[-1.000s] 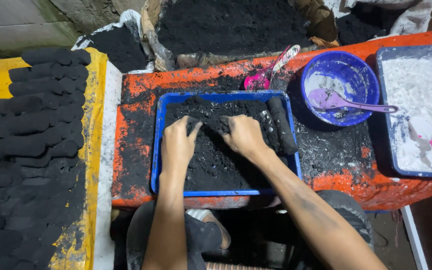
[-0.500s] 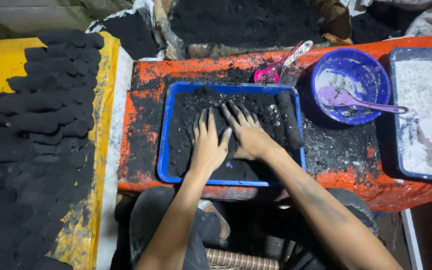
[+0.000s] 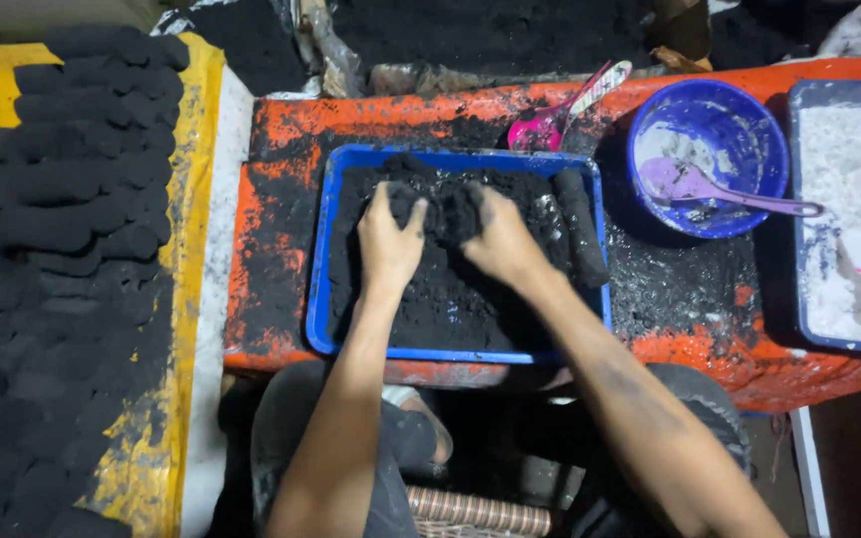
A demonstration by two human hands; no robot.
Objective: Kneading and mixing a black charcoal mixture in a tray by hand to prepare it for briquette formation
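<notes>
Seen from above, a person's two hands work in a blue tray [image 3: 319, 269] filled with a damp black mix [image 3: 440, 299]. The tray sits on an orange tabletop [image 3: 271, 199] smeared with black.

The left hand [image 3: 389, 239] and right hand [image 3: 498, 239] lie side by side near the tray's far end, both touching a raised lump [image 3: 448, 211] of the mix between them. The fingers of each hand are curled over the lump, cupping it from either side and not closed into fists. To do this well, the hands would likely need to press evenly from both sides and keep the lump over the tray so that crumbs fall back in.

A finished black roll [image 3: 582, 224] lies along the tray's right wall, just beside the right hand. A sideways push to the right could knock or flatten it. The left part of the tray has more open mix to move across.

Beyond the tray's far edge lies a pink scoop [image 3: 550, 122]. To the right, apart from the tray, stands a blue bowl [image 3: 739, 120] holding a purple spoon [image 3: 710, 194], and further right a tray of white powder [image 3: 849, 199]. On the left, a yellow sheet [image 3: 191, 179] carries rows of black rolls [image 3: 72, 199], separated from the tabletop by a pale strip.
</notes>
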